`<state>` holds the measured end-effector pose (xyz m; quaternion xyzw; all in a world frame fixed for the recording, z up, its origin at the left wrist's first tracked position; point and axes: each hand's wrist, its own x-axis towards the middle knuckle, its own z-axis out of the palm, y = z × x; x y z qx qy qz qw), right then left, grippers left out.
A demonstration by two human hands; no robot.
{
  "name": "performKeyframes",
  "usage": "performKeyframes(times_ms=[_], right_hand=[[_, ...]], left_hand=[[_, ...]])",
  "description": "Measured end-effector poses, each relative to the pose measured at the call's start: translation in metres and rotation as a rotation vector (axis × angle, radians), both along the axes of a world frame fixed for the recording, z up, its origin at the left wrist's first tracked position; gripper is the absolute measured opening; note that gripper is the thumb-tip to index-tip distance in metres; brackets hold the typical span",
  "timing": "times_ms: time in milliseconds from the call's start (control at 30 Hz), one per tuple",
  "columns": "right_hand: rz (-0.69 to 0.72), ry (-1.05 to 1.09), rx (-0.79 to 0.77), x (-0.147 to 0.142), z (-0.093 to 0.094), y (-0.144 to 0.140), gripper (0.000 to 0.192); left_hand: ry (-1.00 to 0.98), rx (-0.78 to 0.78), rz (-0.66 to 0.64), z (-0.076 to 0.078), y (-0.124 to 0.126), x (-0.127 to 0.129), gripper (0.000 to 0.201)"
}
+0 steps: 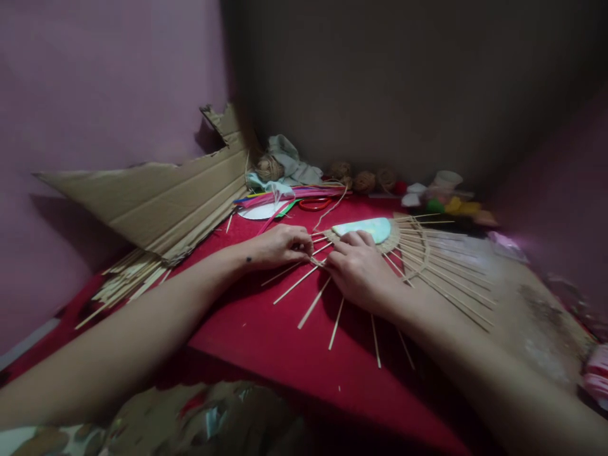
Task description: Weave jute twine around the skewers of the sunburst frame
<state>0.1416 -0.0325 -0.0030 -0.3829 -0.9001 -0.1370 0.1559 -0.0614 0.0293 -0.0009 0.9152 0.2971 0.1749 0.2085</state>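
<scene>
- A round disc (pixel 363 229) with a pale blue-green face lies flat on a red cloth (pixel 266 329), just above the middle of the view.
- Thin wooden sticks (pixel 441 266) fan out from the disc like sun rays, from about 9 o'clock round through 6 to 3 o'clock.
- A band of tan twine (pixel 418 250) is woven through the sticks on the 3 o'clock side.
- The left hand (pixel 280 246) sits at the disc's 9 o'clock edge, fingers pinched shut on a strand of the twine at the sticks.
- The right hand (pixel 358 266) lies palm down over the disc's 6 o'clock edge, fingers curled onto the sticks and touching the left fingertips; whether it grips anything cannot be told.
- A torn cardboard sheet (pixel 161 196) leans at 10 o'clock, with loose sticks below it.
- Balls of twine (pixel 364 182) and red scissors (pixel 314 204) rest at 12 o'clock.
</scene>
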Motion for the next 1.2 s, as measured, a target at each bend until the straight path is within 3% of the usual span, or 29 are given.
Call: performKeyframes(times_ms=[167, 333, 533, 667, 733, 900, 1100, 1200], right_hand=[[0.018, -0.094, -0.074, 0.006, 0.000, 0.003, 0.022], [-0.042, -0.048, -0.100, -0.004, 0.007, -0.007, 0.016], [-0.235, 0.012, -0.453, -0.020, 0.017, -0.022, 0.017], [-0.323, 0.072, -0.556, -0.017, 0.017, -0.023, 0.018], [-0.282, 0.074, -0.580, -0.013, 0.016, -0.023, 0.018], [-0.004, 0.102, -0.487, -0.011, 0.013, -0.031, 0.022], [0.136, -0.025, -0.214, -0.031, -0.001, -0.038, 0.026], [0.146, 0.059, -0.270, -0.040, -0.002, -0.037, 0.023]], left_hand=[[0.034, 0.022, 0.014, -0.001, 0.000, 0.001, 0.006], [0.047, 0.031, 0.014, 0.001, -0.002, 0.002, 0.003], [0.032, 0.048, -0.017, 0.002, -0.002, 0.002, 0.003], [0.042, 0.055, -0.018, 0.002, -0.003, 0.003, 0.005], [0.044, 0.058, -0.017, 0.001, -0.003, 0.003, 0.006], [0.034, 0.066, -0.019, 0.000, -0.002, 0.003, 0.004], [0.022, 0.069, -0.012, 0.000, -0.001, 0.004, 0.004], [0.022, 0.079, -0.015, -0.001, 0.000, 0.004, 0.007]])
